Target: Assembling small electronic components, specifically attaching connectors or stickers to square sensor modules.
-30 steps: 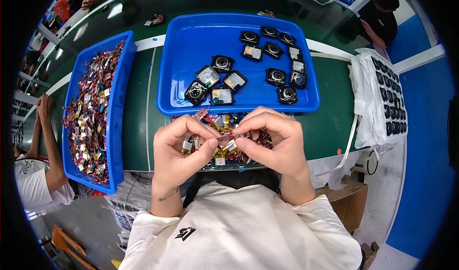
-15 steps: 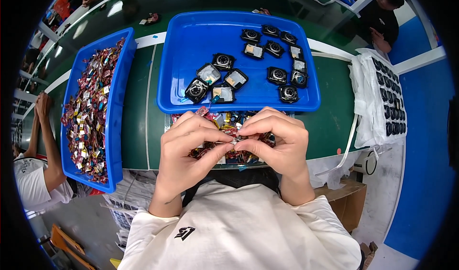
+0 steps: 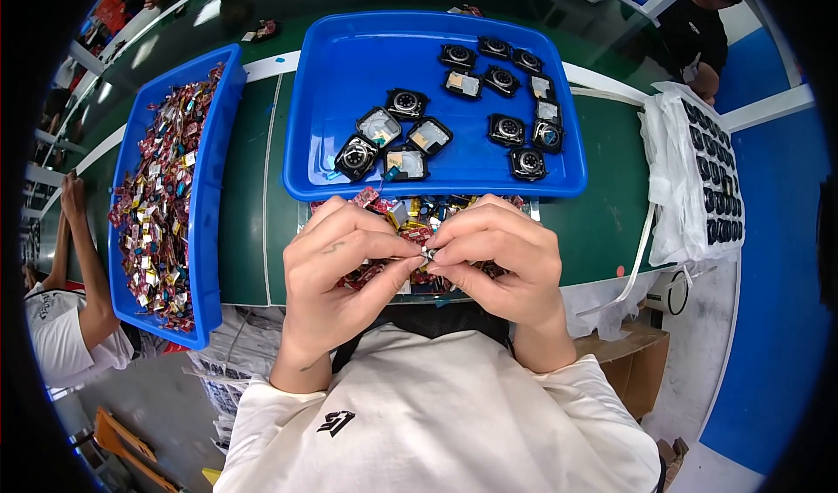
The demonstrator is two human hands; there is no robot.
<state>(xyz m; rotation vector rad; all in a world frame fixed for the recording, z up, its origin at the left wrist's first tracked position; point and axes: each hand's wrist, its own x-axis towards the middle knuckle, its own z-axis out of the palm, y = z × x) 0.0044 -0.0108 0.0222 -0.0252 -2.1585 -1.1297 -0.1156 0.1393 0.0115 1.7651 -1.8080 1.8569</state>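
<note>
My left hand (image 3: 345, 270) and my right hand (image 3: 497, 262) meet fingertip to fingertip above the bench edge. Pinched between both is a small silvery part (image 3: 428, 253), too small to name and mostly covered by my fingers. Beneath my hands lies a pile of small electronic parts (image 3: 410, 213), red, yellow and white, partly hidden by them. Just beyond stands a blue tray (image 3: 349, 56) holding several black smartwatch cases (image 3: 356, 158); some show a round sensor back, others a pale inside.
On the left, a long blue bin (image 3: 209, 257) is full of similar small parts. White packing with rows of black pieces (image 3: 711, 174) sits at the right. The green bench (image 3: 611, 222) runs underneath. Co-workers sit at far left and far right; a cardboard box (image 3: 633, 371) is below right.
My hands have shifted slightly and a little more of the small silvery part shows between the fingertips. The view has tilted a bit. At far right, the other person's hands have moved.
</note>
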